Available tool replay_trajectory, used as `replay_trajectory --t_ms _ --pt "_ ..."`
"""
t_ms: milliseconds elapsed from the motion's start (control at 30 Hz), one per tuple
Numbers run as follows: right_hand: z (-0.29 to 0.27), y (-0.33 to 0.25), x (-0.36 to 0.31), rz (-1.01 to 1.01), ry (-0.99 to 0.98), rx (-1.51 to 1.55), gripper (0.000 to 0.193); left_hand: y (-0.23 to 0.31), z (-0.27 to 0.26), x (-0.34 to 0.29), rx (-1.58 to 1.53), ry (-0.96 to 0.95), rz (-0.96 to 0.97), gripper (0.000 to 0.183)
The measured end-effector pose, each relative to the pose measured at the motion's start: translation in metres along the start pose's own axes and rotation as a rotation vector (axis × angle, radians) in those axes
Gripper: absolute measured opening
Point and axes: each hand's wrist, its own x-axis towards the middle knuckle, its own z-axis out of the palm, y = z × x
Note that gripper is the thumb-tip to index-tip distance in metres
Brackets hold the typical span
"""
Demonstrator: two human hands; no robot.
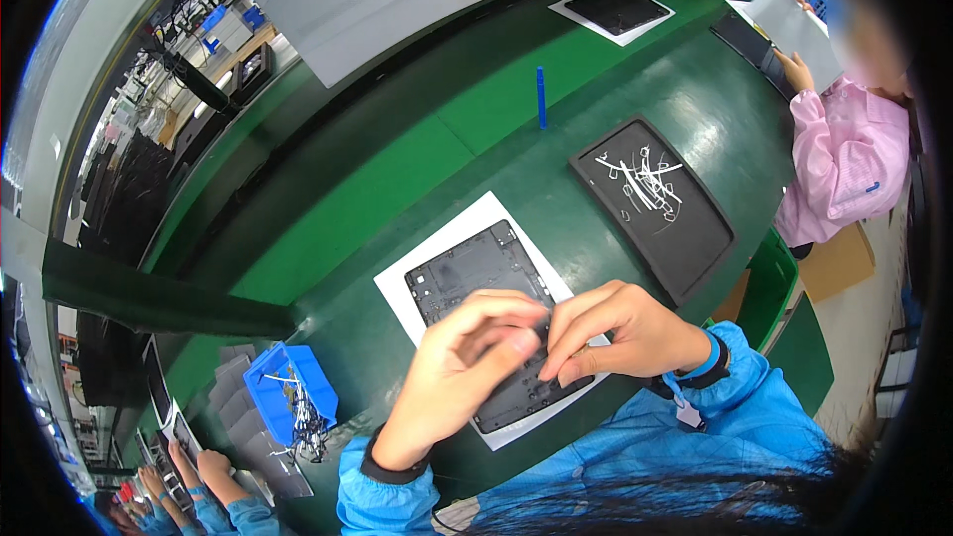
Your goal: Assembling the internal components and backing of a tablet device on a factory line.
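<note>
A black flat housing [467,273], like the shell of a tablet, lies on a white sheet [397,283] on the green bench in front of me. My left hand [462,362] is over its near part, fingers curled and thumb against them, slightly blurred. Close beside it, my right hand [620,333] pinches with thumb and fingertips just above the housing's right edge. The fingertips of both hands nearly meet. Anything held between them is hidden or too small to name.
Right of the sheet, a black tray [685,248] holds white strips and small loops. At the left, a blue bin [266,392] contains cables. A blue pen [541,99] and another dark panel [620,10] are farther back. A co-worker in pink [844,154] handles a sheet at the right.
</note>
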Motion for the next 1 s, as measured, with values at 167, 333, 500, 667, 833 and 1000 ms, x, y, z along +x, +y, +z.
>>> replay_trajectory --t_ms 167,333,500,667,833,1000 --pt "-0.01 -0.007 0.0 0.454 -0.238 0.382 0.018 -0.014 0.004 0.017 -0.018 -0.338 0.126 0.029" --pt "-0.011 0.002 -0.001 0.597 -0.331 0.471 0.021 -0.017 0.003 0.018 0.06 -0.37 0.117 0.021" --pt "-0.003 0.002 -0.005 0.372 -0.077 0.1 0.02 -0.023 0.004 0.012 -0.025 -0.125 0.176 0.014" --pt "0.007 -0.006 -0.006 0.121 0.262 -0.296 0.015 -0.028 0.008 0.012 0.094 0.103 0.258 0.019" --pt "0.008 -0.003 -0.007 0.058 0.219 -0.332 0.009 -0.033 0.004 0.012 0.276 0.167 0.296 0.016" --pt "0.013 -0.001 -0.009 0.083 0.268 -0.319 0.01 -0.029 0.008 0.014 0.325 0.219 0.298 0.013"
